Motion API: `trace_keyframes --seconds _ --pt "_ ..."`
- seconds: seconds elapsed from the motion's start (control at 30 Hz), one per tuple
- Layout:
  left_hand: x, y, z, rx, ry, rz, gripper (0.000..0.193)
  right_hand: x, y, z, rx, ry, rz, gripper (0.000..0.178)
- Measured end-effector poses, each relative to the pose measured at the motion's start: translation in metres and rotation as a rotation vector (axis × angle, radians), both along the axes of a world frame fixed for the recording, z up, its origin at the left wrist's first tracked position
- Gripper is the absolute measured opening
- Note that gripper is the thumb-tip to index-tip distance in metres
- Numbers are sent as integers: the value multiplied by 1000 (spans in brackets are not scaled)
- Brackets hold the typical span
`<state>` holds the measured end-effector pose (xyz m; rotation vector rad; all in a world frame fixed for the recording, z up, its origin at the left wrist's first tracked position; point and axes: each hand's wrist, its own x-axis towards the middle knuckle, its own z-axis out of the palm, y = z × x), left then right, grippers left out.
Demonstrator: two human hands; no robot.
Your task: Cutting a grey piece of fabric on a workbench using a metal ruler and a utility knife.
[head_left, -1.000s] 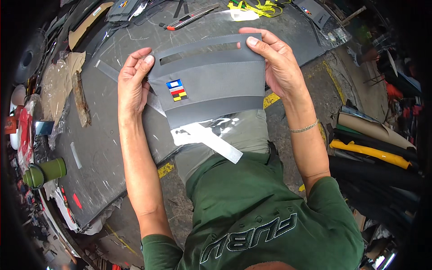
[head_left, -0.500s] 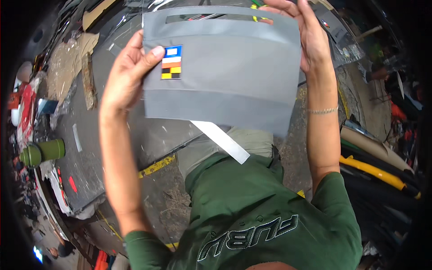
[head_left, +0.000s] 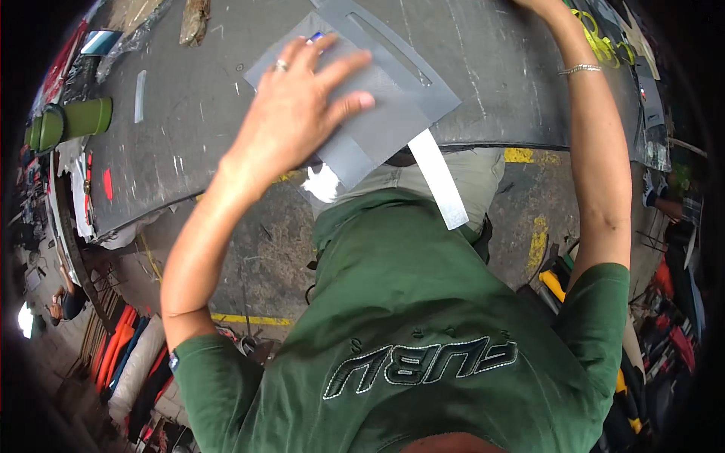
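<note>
Panel point(head_left: 399, 107) laid across edge of table point(head_left: 521, 90) beneath spread, ungripping left hand point(head_left: 291, 113), likely for steadying; cannot tell grip of right hand point(head_left: 539, 4), mostly cropped.

To my left I see a green canister point(head_left: 83, 118) on its side, a narrow grey strip point(head_left: 140, 96) and a red scrap point(head_left: 107, 184) on the dark table point(head_left: 170, 162), and, lower down, a pale roll point(head_left: 137, 370) beside orange rolls point(head_left: 115, 343).

A scuffed worktable point(head_left: 189, 128), rolls of coloured material point(head_left: 138, 370) and yellow-marked floor point(head_left: 264, 264) show a workshop.
</note>
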<state>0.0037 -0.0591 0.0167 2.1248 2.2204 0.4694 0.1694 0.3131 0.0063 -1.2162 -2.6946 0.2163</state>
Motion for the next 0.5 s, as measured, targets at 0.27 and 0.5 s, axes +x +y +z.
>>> trace_keyframes --seconds 0.27,0.5 --pt "1 -38 -11 -126 -61 68 54 4 -41 25 -280 11 105 52" --pt "18 -12 -32 -14 18 145 75 104 57 -34 497 210 262 62"
